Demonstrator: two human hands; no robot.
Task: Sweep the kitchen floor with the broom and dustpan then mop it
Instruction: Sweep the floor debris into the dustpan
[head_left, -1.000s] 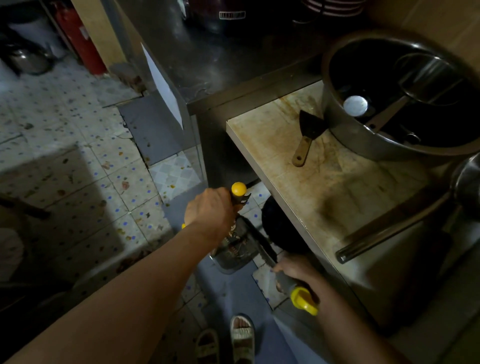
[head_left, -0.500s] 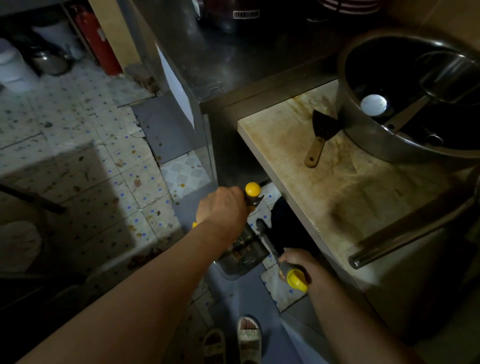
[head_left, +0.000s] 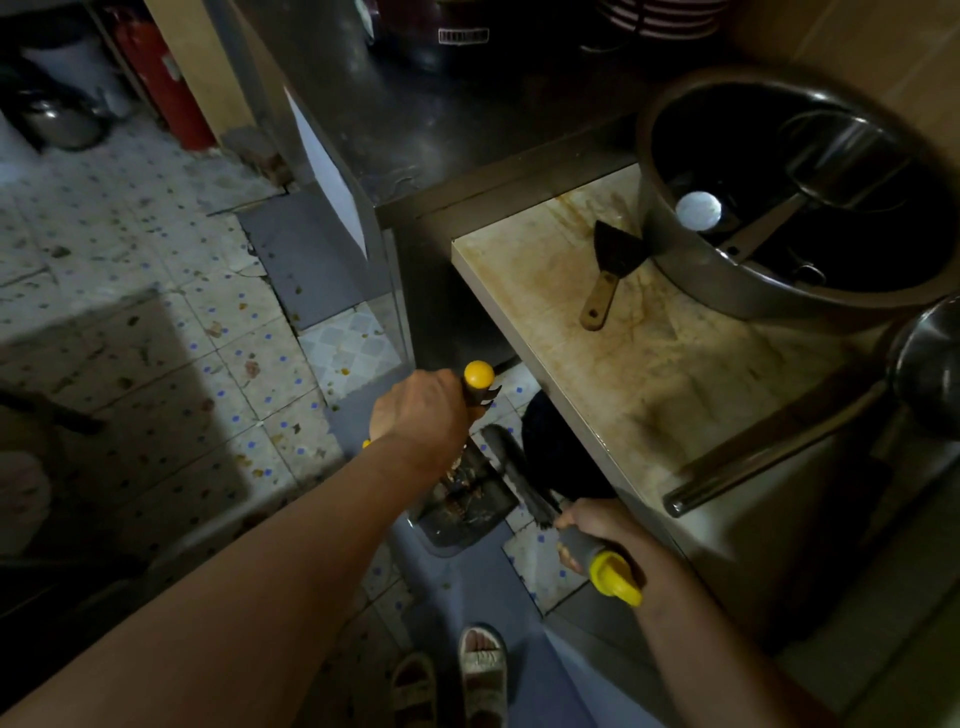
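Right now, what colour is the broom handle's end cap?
Yellow: the end cap by the right hand, head view.

I am seeing the left hand gripping the yellow-capped dustpan handle, the dark dustpan lying on the tiled floor with brown debris in it. At five o'clock from it, the right hand is holding the broom, whose bristles are touching the pan's edge under the stained counter.
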